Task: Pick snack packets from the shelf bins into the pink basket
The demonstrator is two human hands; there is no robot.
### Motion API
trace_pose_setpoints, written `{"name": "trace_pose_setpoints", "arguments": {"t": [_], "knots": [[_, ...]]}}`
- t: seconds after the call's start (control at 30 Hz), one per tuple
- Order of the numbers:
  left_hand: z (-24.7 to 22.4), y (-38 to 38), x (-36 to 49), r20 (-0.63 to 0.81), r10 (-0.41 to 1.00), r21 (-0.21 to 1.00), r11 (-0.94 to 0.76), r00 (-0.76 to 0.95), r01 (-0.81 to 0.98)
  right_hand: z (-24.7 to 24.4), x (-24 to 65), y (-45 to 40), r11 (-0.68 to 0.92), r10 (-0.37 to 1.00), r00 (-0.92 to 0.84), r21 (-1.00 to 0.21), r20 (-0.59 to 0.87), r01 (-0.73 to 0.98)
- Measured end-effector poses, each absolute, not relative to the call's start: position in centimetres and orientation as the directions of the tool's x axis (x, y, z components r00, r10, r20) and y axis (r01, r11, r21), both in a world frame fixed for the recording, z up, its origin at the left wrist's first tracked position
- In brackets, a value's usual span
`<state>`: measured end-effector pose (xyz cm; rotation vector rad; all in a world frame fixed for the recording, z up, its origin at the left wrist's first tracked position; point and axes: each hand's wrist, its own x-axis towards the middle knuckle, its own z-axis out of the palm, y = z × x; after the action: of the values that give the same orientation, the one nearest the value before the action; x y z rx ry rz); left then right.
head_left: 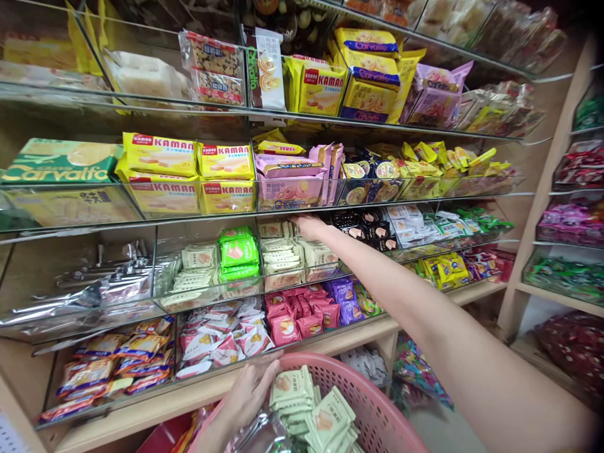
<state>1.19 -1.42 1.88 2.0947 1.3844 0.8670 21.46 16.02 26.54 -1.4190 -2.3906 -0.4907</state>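
My right arm stretches up across the view, and my right hand [306, 226] is inside a middle-shelf compartment, at the back of stacked cream-coloured snack packets [282, 258]. Its fingers are mostly hidden, so whether they hold a packet cannot be made out. Down at the front, my left hand [245, 390] rests with fingers stretched out at the left rim of a pink plastic basket [372, 402]. Inside the basket lie several pale green snack packets [330, 415] in stacks, beside a clear plastic wrapping [264, 434].
Glass-fronted shelves hold yellow wafer packs [160, 157], bright green packets [238, 251], black packets [365, 226], red packets [302, 314] and purple packets [346, 302]. A wooden ledge [189, 390] runs below. Another shelf unit [528, 251] stands at right.
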Motion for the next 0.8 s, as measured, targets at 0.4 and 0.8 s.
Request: {"name": "trace_pose_setpoints", "arguments": {"t": [0.4,0.8], "knots": [[1.6,-1.2,1.1,0.225,0.923,0.704,-0.375,0.311,0.603,26.0,20.6,17.4,0.42,0.813,-0.415,0.083,0.409,0.904],[1.2,-1.0,0.7,0.188,0.93,0.718,-0.35,0.316,0.602,25.7,20.1,17.8,0.409,0.804,-0.404,0.087,0.437,0.908]]}}
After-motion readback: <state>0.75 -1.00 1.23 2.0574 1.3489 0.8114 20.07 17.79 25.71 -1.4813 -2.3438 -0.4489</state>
